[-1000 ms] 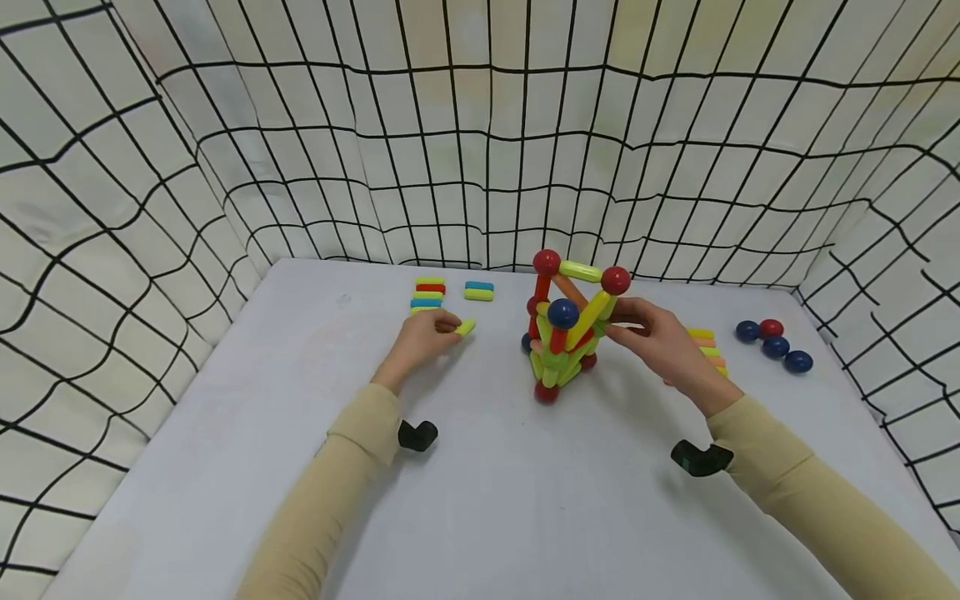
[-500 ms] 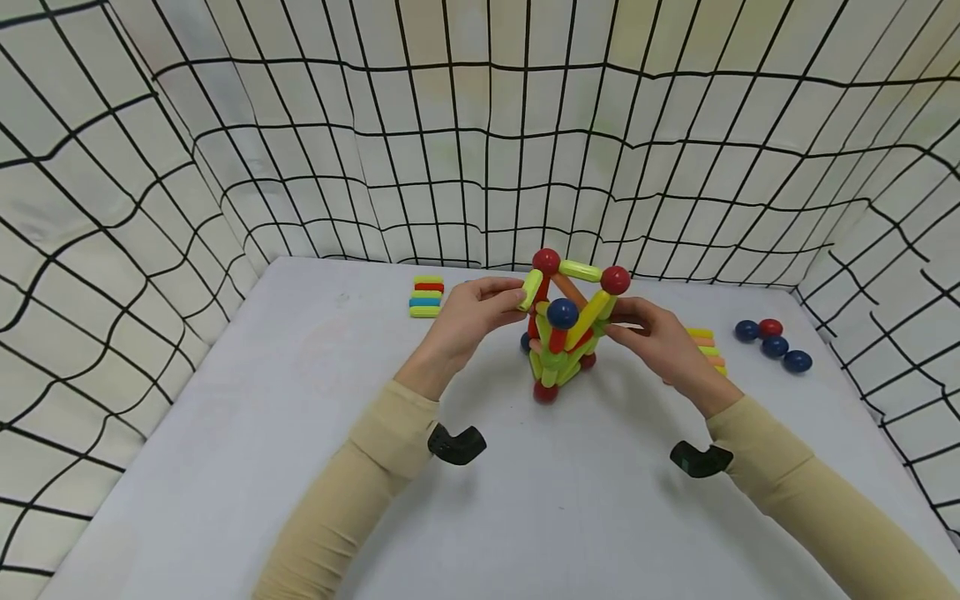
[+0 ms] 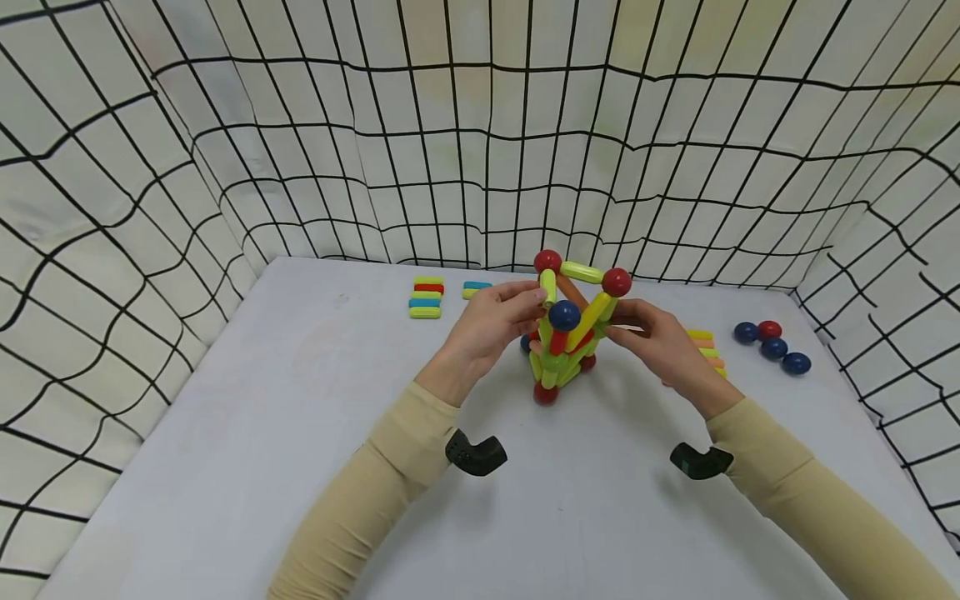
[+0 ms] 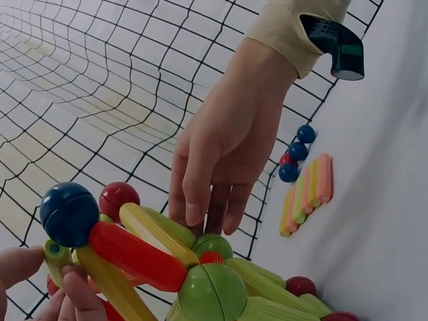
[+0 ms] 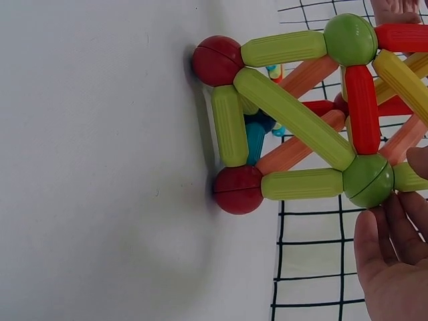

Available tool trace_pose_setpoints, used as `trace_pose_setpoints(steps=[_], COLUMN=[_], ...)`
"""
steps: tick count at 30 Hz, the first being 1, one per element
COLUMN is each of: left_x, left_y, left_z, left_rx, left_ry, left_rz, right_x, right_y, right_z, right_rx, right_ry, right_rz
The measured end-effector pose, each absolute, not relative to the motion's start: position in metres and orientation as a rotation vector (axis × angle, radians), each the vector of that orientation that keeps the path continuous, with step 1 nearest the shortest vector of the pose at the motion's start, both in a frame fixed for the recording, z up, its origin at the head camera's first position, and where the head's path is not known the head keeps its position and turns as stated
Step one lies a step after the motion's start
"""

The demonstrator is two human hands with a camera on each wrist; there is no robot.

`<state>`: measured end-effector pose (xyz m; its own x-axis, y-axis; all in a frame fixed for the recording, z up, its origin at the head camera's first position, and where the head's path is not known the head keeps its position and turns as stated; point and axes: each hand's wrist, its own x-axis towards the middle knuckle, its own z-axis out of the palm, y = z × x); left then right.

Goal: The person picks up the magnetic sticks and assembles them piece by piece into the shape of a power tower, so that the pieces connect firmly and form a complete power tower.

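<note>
Angled inward above the worktop [image 3: 247, 417], the left hand [image 3: 483, 325] pinches a yellow-green rod [image 3: 549, 288] by a red ball [image 3: 547, 261] — the right hand [image 3: 660, 340] grips the right side of the structure [image 3: 551, 370].

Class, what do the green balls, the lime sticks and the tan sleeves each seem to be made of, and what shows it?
Green balls: probably hard plastic, smooth with a slight sheen; a seam line crosses each.
Lime sticks: likely plastic, satiny; fine ridges run lengthwise.
Tan sleeves: cloth, matte; soft folds show, though the fibre can't be told.
</note>
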<state>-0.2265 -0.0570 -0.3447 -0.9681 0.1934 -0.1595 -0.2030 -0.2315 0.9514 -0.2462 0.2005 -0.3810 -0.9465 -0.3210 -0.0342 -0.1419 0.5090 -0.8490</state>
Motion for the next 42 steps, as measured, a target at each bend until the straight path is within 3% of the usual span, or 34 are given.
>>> trace_pose_setpoints(steps=[23, 36, 42], left_x=[-0.221, -0.194, -0.201], left_y=[-0.049, -0.043, -0.04], left_z=[-0.348, -0.377, -0.381], left_rx=[0.066, 0.639, 0.703], left_ry=[1.975, 2.643, 2.807], left_rz=[2.253, 1.656, 1.546], right_x=[-0.248, -0.255, -0.254], right_y=[0.201, 0.199, 0.198], right_z=[-0.381, -0.384, -0.387], right_rx=[-0.409, -0.506, -0.528], right_ry=[2.572, 2.561, 2.554], right_rz=[-1.404, -1.325, -1.323])
